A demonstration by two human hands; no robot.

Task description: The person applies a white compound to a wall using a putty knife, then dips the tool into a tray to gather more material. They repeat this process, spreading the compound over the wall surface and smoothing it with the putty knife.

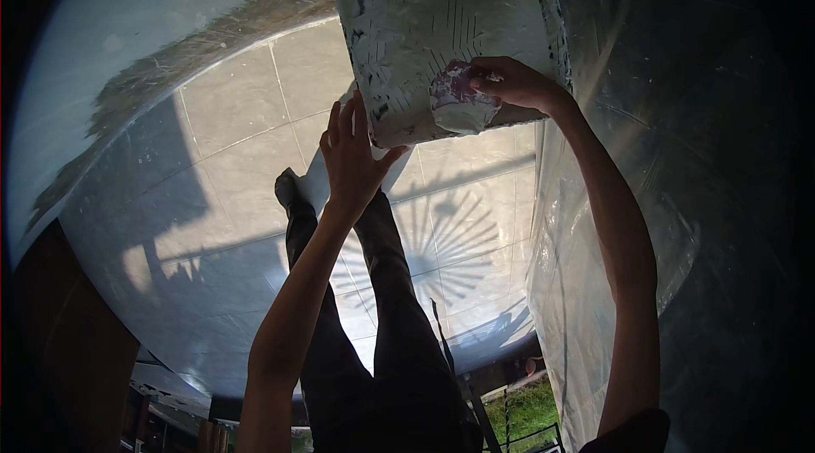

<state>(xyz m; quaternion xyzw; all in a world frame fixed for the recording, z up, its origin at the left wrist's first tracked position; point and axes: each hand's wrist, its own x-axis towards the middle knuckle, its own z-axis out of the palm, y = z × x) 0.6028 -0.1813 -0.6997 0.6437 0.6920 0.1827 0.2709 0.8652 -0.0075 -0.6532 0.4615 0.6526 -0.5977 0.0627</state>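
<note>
A white-coated, roughly square tray [501, 16] with dark, chipped edges and thin dark lines across its face is at the upper middle of the head view. My left hand [350, 147] is at its lower left corner, fingers spread and fingertips right at the edge. Over the lower part of the tray, my right hand [509, 84] is closed on a purplish piece smeared with white [458, 96]. The lower end of that piece is thickly white and overlaps the tray's surface. I cannot tell what kind of tool or pad it is.
Below lies a pale tiled floor [246, 156] with sunlight and a fan-shaped shadow. My legs in dark trousers [386, 258] stand under my arms. Clear plastic sheeting [577, 266] hangs along the right. A wall with a rough brown band [161, 71] curves along the upper left.
</note>
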